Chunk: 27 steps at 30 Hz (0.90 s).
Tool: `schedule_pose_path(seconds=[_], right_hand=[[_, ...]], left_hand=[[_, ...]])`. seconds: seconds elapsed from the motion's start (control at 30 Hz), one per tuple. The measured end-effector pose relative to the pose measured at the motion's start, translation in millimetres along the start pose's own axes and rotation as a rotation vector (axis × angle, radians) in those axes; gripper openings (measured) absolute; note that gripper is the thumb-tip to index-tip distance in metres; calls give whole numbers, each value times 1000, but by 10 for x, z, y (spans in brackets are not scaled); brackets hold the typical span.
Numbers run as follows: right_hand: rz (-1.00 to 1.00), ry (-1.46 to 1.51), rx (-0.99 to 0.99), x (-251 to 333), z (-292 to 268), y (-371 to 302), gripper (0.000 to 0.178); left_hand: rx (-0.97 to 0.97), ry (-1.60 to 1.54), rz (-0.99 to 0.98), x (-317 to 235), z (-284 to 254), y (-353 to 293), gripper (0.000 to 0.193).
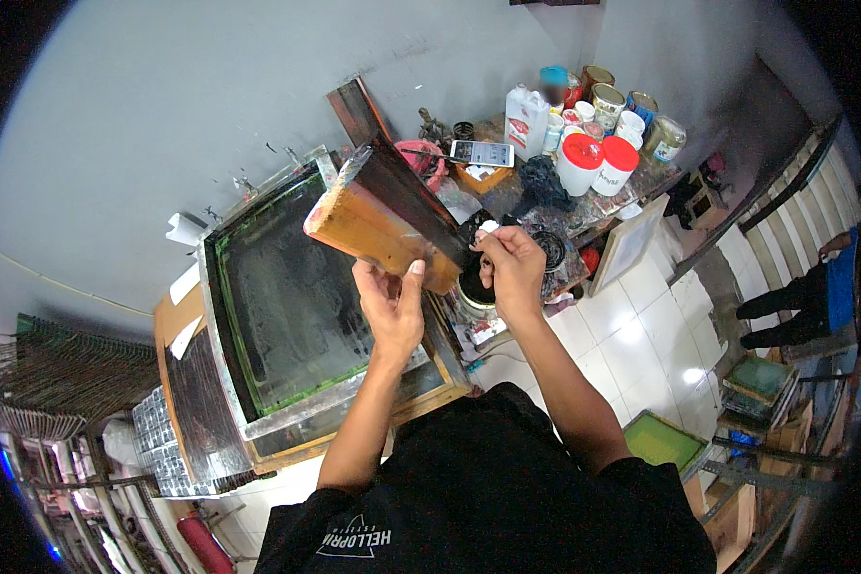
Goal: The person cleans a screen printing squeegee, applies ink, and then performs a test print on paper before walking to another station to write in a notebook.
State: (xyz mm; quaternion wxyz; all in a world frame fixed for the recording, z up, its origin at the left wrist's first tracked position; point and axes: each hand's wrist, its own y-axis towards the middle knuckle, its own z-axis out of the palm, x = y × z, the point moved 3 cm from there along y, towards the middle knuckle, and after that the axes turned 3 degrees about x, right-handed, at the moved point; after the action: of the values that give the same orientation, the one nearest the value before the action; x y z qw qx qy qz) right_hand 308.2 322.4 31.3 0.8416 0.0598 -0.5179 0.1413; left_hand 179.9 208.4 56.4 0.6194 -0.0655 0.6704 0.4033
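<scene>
My left hand [392, 304] is wrapped round the lower edge of a screen-printing squeegee [368, 230], thumb on its orange-brown wooden face. The squeegee is tilted, and its dark, ink-stained side faces right. My right hand [517, 273] is closed at the squeegee's right end, pinching a small white-ended thing [489, 227] whose lower part I cannot make out. Below that hand sits a tub of black ink [475, 290], partly hidden by the hand and the squeegee. To the left lies a printing screen [292, 287] with dark, smeared mesh and green edges.
A cluttered bench on the right holds a phone [483, 153] on a box, a white jug [526, 122], red-lidded tubs [581, 163] and several cans. Another squeegee [359, 110] leans at the wall. At far right stands another person [804, 301]. Green screens [665, 442] lie low at right.
</scene>
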Motion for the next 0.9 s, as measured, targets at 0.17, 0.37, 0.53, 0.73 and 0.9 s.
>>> schedule_pose_path(seconds=[0.17, 0.37, 0.53, 0.73, 0.9], right_hand=[[-48, 79, 78, 241, 222, -21, 7], [-85, 62, 123, 685, 513, -82, 10], [-133, 60, 159, 921, 645, -71, 13], [-168, 79, 184, 1159, 761, -92, 12], [-169, 75, 181, 1280, 801, -109, 8]], left_hand=[[31, 25, -14, 23, -6, -26, 46], [68, 93, 34, 21, 35, -65, 42], [71, 92, 46, 3, 84, -81, 39], [77, 104, 47, -31, 111, -106, 39], [67, 136, 39, -16, 102, -121, 39]])
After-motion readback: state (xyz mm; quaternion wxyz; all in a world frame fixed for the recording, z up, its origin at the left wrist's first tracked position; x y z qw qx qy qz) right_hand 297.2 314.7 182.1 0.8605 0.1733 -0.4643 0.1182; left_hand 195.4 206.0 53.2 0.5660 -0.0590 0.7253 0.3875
